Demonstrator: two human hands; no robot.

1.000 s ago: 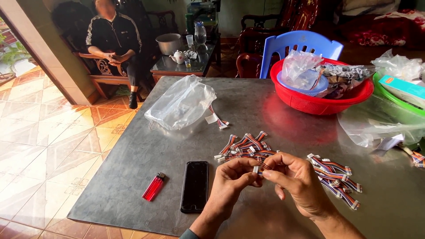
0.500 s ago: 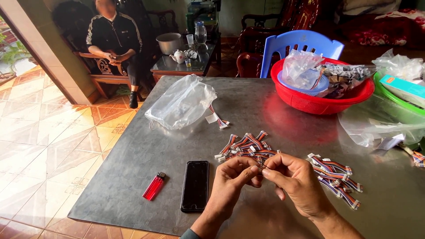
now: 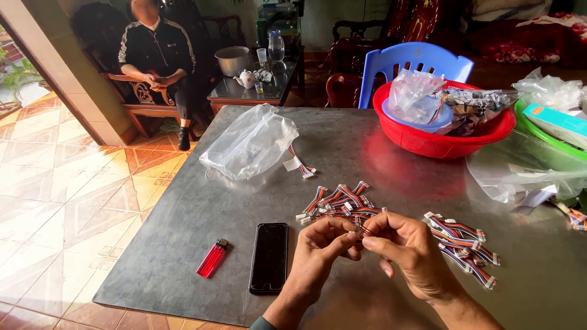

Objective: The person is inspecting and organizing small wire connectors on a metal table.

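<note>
Both hands pinching one small cable (image 3: pixel 361 231) btwn fingertips: left hand (image 3: pixel 321 247), right hand (image 3: pixel 408 247), above counter (image 3: pixel 183 244). Cable pile (image 3: pixel 339 203) just behind, 2nd pile (image 3: pixel 465 244) to right. Phone (image 3: pixel 269 256) + red lighter (image 3: pixel 212 258) on left.

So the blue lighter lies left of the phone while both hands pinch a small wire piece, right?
Not quite: the lighter is red, not blue. The head view shows it left of the phone, with the left hand and right hand pinching a small wire piece.
</note>
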